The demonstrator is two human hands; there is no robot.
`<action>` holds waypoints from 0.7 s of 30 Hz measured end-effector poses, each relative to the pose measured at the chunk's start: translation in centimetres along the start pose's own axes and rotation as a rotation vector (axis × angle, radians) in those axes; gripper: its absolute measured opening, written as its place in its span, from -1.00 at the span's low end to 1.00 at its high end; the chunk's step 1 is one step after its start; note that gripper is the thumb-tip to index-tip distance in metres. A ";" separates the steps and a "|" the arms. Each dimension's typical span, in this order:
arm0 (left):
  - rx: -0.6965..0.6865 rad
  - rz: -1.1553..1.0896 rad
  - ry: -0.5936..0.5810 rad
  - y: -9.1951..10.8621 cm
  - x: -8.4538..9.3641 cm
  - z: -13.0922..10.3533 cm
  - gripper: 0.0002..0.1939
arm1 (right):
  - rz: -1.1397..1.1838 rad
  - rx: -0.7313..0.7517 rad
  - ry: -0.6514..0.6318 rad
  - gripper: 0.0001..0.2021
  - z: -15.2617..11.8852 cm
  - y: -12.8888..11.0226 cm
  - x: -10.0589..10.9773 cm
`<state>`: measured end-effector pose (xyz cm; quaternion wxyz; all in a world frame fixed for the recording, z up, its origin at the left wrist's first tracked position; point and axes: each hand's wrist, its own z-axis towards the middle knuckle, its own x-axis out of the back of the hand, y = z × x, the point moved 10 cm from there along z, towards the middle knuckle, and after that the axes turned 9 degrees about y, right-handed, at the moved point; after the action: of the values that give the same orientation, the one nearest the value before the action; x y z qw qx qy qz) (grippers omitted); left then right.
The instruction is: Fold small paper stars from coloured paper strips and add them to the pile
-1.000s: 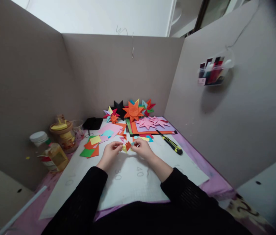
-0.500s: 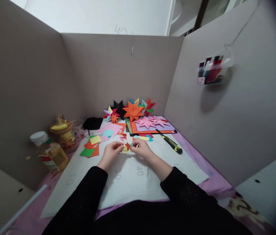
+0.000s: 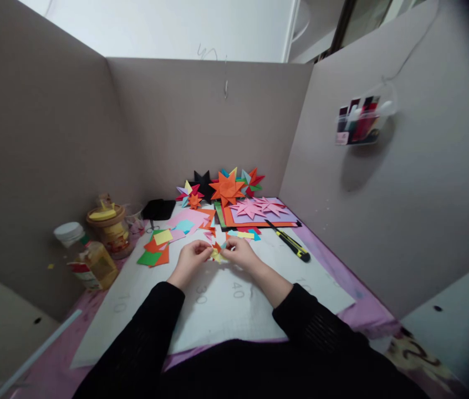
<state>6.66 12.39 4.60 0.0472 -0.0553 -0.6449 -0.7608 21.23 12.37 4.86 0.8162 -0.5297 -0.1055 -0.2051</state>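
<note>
Between my two hands, over the white sheet [image 3: 226,316], is a small folded paper piece [image 3: 217,254] in yellow and orange with a bit of light blue. My left hand [image 3: 193,259] pinches its left side, fingers closed. On its right side my right hand [image 3: 240,254] pinches it too, thumb and fingers together. Small paper scraps lie just behind the hands, among them a yellow strip [image 3: 245,235]. Left of them are green, orange and yellow squares [image 3: 162,238]. The fingertips partly hide the folded piece.
Folded paper stars [image 3: 227,189] stand by the back panel. Pink stars [image 3: 249,208] lie on stacked paper. A yellow-black cutter [image 3: 288,241] is at right. A bottle [image 3: 88,257] and a lidded jar [image 3: 112,230] stand at left; a holder [image 3: 359,122] hangs on the right panel.
The folded piece has turned slightly between my fingers, and more yellow shows. My left hand has shifted a little to the right. The camera view has moved slightly.
</note>
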 end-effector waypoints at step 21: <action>-0.031 0.040 -0.014 -0.5 -0.3 0.1 -0.73 | 0.148 -0.175 -0.100 -0.82 -0.6 1.3 -1.2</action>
<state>6.93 12.55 4.13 0.0569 -0.0743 -0.6321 -0.7692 20.71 12.60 3.07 0.7736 -0.6147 -0.0887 -0.1260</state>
